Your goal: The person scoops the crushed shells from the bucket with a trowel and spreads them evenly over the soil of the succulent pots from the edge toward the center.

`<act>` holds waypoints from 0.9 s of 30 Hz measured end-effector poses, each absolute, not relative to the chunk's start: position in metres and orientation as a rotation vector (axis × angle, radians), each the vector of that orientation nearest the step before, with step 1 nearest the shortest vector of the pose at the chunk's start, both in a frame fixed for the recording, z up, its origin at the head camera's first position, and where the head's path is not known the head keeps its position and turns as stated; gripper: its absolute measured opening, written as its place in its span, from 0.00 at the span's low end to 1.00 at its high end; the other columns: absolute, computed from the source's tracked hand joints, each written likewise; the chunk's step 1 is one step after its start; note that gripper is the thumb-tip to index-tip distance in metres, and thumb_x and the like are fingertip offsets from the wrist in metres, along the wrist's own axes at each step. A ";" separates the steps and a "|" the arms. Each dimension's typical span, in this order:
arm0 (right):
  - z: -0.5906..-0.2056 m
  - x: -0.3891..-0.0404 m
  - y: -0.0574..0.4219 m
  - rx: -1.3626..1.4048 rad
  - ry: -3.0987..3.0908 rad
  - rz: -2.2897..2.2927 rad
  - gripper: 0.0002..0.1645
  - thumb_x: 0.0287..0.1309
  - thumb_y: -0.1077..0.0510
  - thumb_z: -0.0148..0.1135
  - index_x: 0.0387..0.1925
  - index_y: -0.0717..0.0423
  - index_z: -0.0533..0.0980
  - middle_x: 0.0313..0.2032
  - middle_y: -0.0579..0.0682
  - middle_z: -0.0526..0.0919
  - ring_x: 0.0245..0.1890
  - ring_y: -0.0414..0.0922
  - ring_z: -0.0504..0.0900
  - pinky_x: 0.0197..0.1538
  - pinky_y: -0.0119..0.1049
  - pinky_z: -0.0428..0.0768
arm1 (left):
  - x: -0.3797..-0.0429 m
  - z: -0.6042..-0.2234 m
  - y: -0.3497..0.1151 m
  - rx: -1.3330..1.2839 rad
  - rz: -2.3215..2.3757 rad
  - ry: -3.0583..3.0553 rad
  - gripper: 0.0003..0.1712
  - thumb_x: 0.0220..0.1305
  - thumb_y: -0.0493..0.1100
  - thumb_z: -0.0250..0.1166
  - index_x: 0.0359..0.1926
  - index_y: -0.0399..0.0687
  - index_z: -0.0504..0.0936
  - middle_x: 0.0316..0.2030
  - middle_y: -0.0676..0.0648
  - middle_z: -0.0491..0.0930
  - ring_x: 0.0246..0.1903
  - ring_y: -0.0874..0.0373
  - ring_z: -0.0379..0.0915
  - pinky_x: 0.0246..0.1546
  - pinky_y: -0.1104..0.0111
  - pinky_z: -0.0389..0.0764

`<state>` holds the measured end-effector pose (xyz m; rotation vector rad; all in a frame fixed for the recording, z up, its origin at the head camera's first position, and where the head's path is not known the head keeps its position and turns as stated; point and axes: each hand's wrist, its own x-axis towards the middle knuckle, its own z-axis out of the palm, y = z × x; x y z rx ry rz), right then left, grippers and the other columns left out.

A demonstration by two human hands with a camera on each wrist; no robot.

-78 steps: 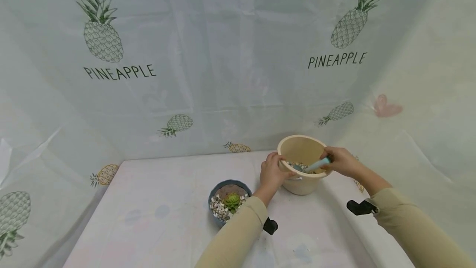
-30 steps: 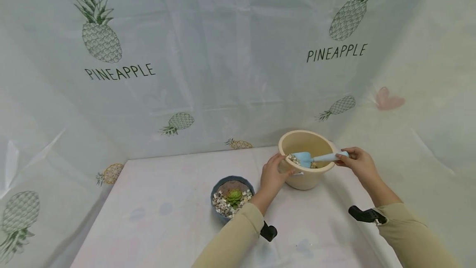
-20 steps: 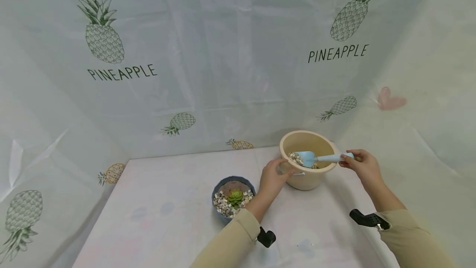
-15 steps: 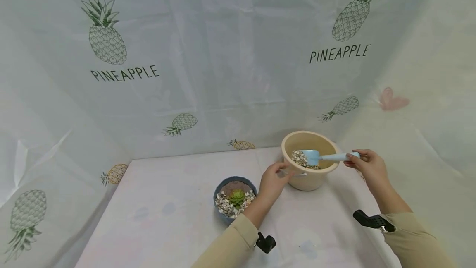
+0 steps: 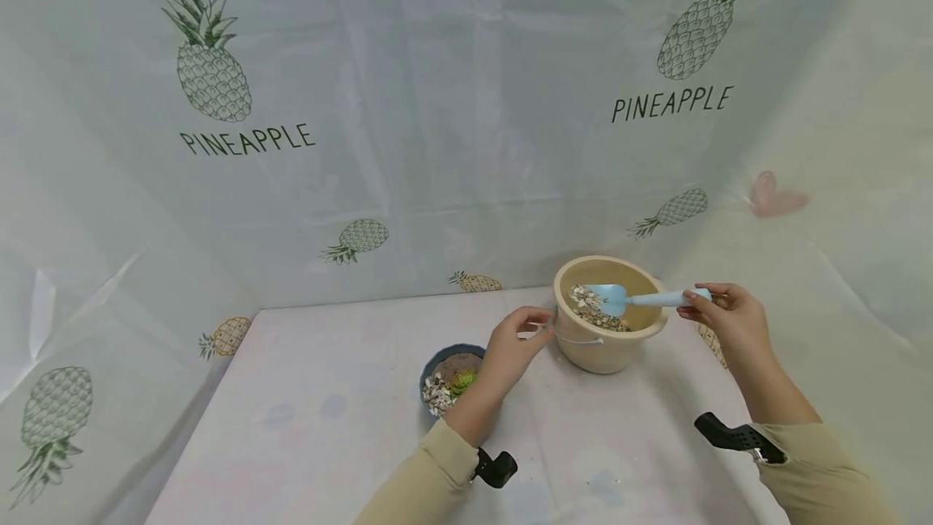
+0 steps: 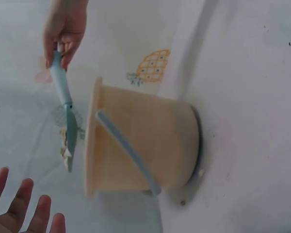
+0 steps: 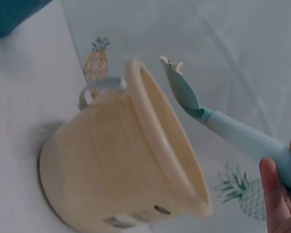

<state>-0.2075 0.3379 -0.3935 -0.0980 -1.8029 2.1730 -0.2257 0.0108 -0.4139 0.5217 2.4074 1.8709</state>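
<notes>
My right hand [image 5: 736, 326] pinches the handle of a light blue trowel [image 5: 663, 299]. White and tan pebbles lie on the trowel blade, which both wrist views show raised outside and above the mouth of a cream bucket [image 7: 94, 165]. More pebbles [image 5: 599, 316] are visible inside that bucket in the head view. Beside the bucket's left side is my left hand [image 5: 513, 343]; its fingers [image 6: 20, 204] are spread and hold nothing. The bucket's thin pale handle [image 6: 128, 150] hangs down its side. A blue pot [image 5: 426, 371] with a green succulent [image 5: 462, 382] is partly hidden by my left arm.
A pale cloth covers the table [image 5: 328, 460] and a pineapple-print curtain [image 5: 437, 104] rises behind and at both sides, close to the bucket. A few small crumbs [image 5: 615, 481] lie on the table's near part.
My right hand has lifted the trowel from the bucket's pebbles, now loaded, and drawn it to the right. My left hand has let go of the bucket rim and moved left.
</notes>
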 end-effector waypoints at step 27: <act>-0.406 -0.176 0.203 -0.081 -1.936 2.167 0.15 0.60 0.69 0.64 0.46 0.72 0.70 0.35 0.46 0.83 0.29 0.42 0.85 0.37 0.33 0.84 | -0.190 -0.456 -0.118 -0.099 2.254 2.450 0.15 0.68 0.41 0.63 0.54 0.47 0.80 0.52 0.47 0.79 0.54 0.51 0.71 0.51 0.59 0.77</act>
